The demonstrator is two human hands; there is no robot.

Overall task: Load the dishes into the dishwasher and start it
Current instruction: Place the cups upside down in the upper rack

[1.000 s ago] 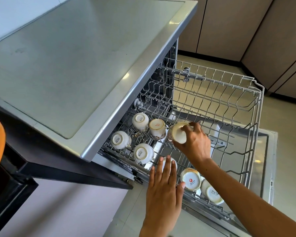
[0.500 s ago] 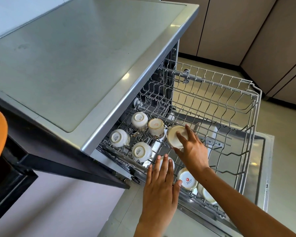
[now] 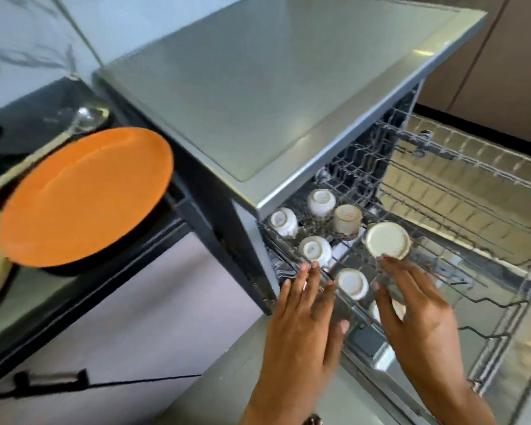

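The dishwasher's wire rack (image 3: 472, 191) is pulled out over the open door (image 3: 503, 378). Several white cups stand upside down in its left part. A cream bowl (image 3: 387, 240) lies upside down beside them. My right hand (image 3: 417, 314) hovers just below the bowl with straight fingers, and its fingertips reach the bowl's near rim. My left hand (image 3: 304, 317) is spread flat over the rack's front left corner, next to a small cup (image 3: 351, 283). Neither hand holds anything.
An orange plate (image 3: 83, 194) sits on the dark counter at the left, with a metal ladle (image 3: 88, 118) behind it. The dishwasher's steel top (image 3: 258, 81) overhangs the rack. Beige cabinets stand at the back right.
My right hand has let go of the cream bowl, which now rests upside down in the rack, and drawn back. The view has swung left, bringing the orange plate and ladle into sight.
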